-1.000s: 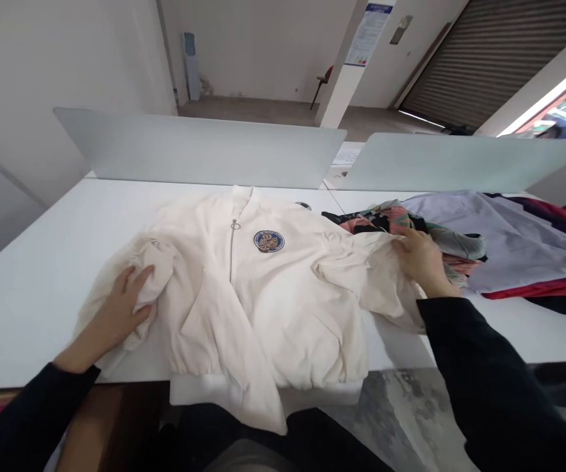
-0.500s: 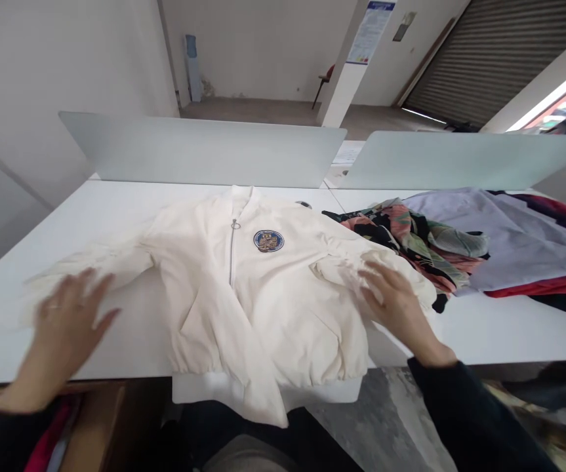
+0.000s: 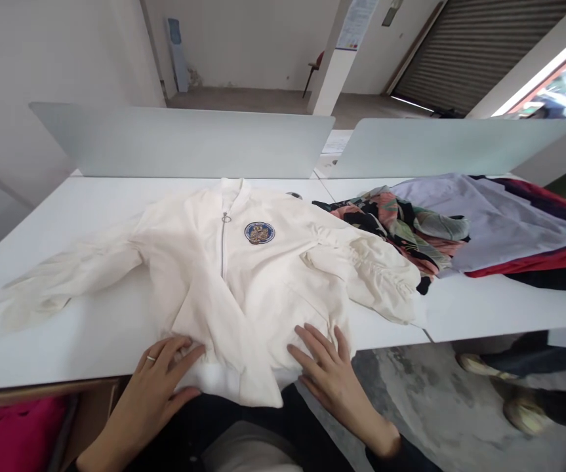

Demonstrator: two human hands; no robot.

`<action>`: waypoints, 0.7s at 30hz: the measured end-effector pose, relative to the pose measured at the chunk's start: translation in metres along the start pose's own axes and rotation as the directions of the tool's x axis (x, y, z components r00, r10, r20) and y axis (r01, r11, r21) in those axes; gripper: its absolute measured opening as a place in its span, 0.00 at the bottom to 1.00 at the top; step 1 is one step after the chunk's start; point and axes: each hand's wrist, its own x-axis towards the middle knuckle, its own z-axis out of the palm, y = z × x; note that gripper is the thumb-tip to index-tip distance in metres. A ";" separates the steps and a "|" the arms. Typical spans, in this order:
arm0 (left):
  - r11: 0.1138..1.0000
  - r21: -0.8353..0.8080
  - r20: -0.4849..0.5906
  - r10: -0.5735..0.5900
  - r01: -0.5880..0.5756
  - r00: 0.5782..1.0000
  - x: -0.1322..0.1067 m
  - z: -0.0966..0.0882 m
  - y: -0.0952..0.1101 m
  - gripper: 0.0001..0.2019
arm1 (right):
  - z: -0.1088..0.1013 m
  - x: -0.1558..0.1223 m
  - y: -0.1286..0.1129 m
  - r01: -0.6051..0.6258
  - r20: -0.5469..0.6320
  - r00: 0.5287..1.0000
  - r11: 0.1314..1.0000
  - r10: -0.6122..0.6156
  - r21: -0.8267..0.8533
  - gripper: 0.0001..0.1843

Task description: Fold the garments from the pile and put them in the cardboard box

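A cream zip-up jacket (image 3: 243,275) with a round blue badge (image 3: 259,233) lies front-up on the white table (image 3: 90,328), its left sleeve stretched out sideways and its hem hanging over the near edge. My left hand (image 3: 157,380) rests at the hem's left corner, thumb over the fabric and fingers apart. My right hand (image 3: 329,370) lies flat on the hem's right side, fingers spread. Neither hand holds anything.
A pile of clothes lies on the table to the right: a floral garment (image 3: 401,226), a lilac one (image 3: 489,216), and a red and black one (image 3: 558,259). Grey divider panels (image 3: 184,141) stand along the table's far edge. Another person's shoes (image 3: 509,393) show on the floor at right.
Both hands left the jacket's sleeves and came down to its hem at the table's near edge. The left sleeve now lies stretched out to the left.
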 end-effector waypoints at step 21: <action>0.997 -0.083 0.002 0.001 -0.001 1.000 -0.020 0.004 -0.013 0.24 | -0.011 -0.023 0.033 -0.118 -0.291 0.943 0.980 0.161 0.161 0.32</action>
